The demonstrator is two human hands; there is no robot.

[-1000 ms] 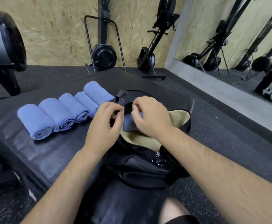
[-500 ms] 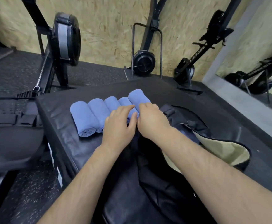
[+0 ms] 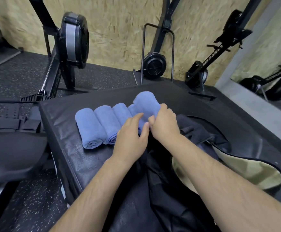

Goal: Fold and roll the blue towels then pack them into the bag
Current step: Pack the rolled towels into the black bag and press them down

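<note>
Gripping the end rolled towel (image 3: 144,102) in the right hand (image 3: 164,126), near the pad's (image 3: 73,158) far edge. Holding the left hand (image 3: 129,139) loosely open over the next roll (image 3: 132,110).

Left of our right hand's (image 3: 164,125) grip on the end blue terry roll (image 3: 144,101), four more rolls (image 3: 101,122) crowd tight; right, the black fabric bag (image 3: 201,136) gapes, tan-lined; beyond, bare black padded platform (image 3: 178,94).

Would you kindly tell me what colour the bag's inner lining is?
Beige lining, inside the black bag; head view.
</note>
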